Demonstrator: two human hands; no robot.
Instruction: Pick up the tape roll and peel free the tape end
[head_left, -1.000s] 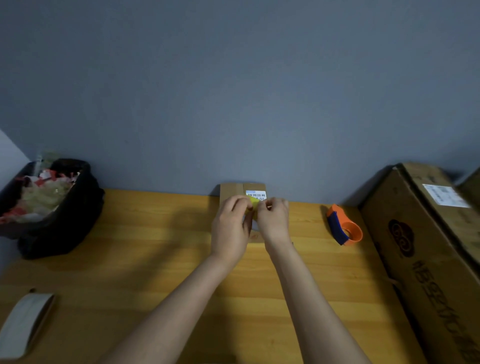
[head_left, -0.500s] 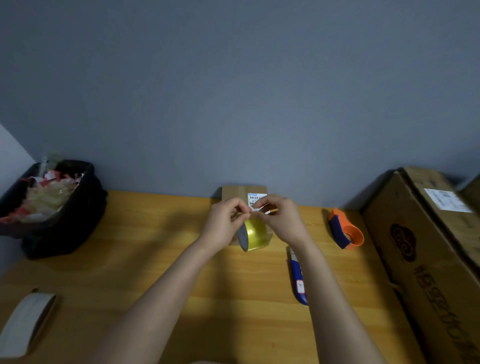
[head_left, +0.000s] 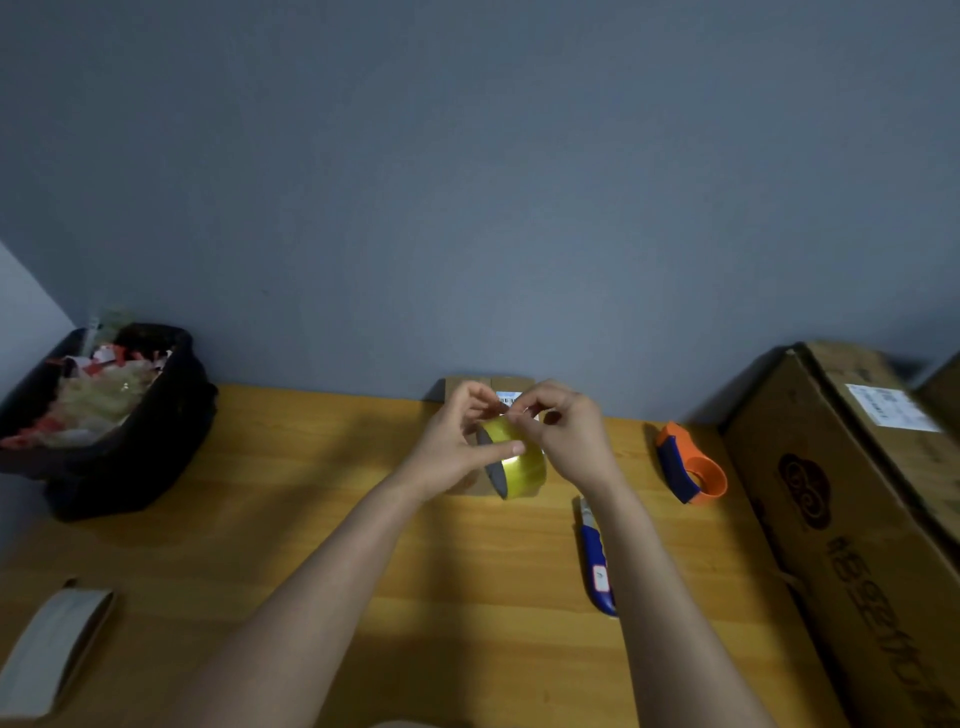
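Holding a yellow tape roll (head_left: 519, 467) above the table (head_left: 322, 519), just in front of a small box (head_left: 462, 387) by the wall. Left hand (head_left: 457, 441) curled round the roll, thumb laid across its yellow face, fingers bent over the top edge. Right hand (head_left: 569, 434) drawn in at the roll's upper rim, thumb and forefinger pinched together on what looked like the tape's loose end; too small to make out clearly. Both sets of fingertips nearly met above the roll, in front of the box's white label (head_left: 509, 400).

Lay on the table under the right forearm: a blue knife (head_left: 597, 566), pointing away from the body. Sat to the right of that hand, near a big carton (head_left: 852, 519): an orange and blue dispenser (head_left: 691, 465). Stood at the far left against the wall: a black bin (head_left: 130, 441), filled with scraps of paper and plastic. Rested at the near left edge: a grey roll (head_left: 49, 652), well apart from both hands.
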